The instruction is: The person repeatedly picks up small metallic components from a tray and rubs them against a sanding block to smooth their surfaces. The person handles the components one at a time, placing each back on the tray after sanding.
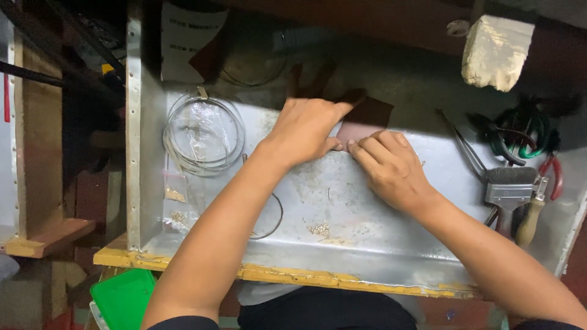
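Metal bench (367, 226): hands on brown sheet (367, 119)

At about eleven o'clock in the view, a white paper label (186, 40) with rows of dark print leans against the back wall in shadow, one corner covered by a dark brown piece. At nine o'clock, a clear plastic bag (205, 129) lies flat on the metal worktop (367, 201) under coils of thin wire. Just below it, toward eight o'clock, two small clear pouches (175, 205) lie by the left wall, each holding a little pale, yellowish material.
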